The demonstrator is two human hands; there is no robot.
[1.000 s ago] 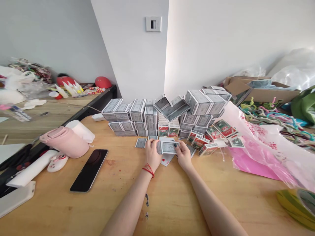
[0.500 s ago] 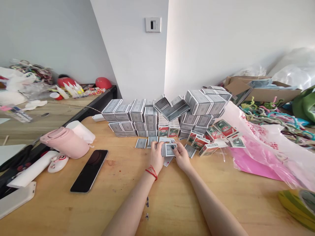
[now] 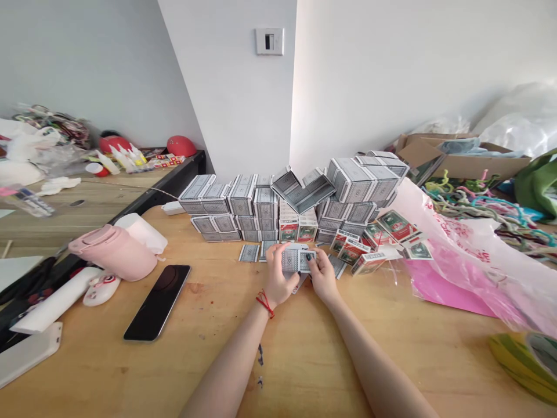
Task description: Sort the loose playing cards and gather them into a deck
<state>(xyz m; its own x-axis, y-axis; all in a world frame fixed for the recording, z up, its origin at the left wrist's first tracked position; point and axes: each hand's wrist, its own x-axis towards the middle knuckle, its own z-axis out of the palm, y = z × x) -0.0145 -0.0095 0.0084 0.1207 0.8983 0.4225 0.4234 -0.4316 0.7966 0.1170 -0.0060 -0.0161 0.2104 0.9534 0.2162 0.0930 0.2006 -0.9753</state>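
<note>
Two of our hands, the left hand (image 3: pixel 278 280) and right hand (image 3: pixel 323 275), grip the patterned playing cards (image 3: pixel 290 261) between them, over the table (image 3: pixel 174 371) before the stacked card blocks (image 3: pixel 266 203). Our left thumb, hidden half a second ago, now shows at the cards' lower edge; our right thumb still presses their backs.

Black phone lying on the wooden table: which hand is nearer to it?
Left. The left hand is right of the phone, apart from it, holding playing cards; the right hand, on the same cards, is farther right.
</note>
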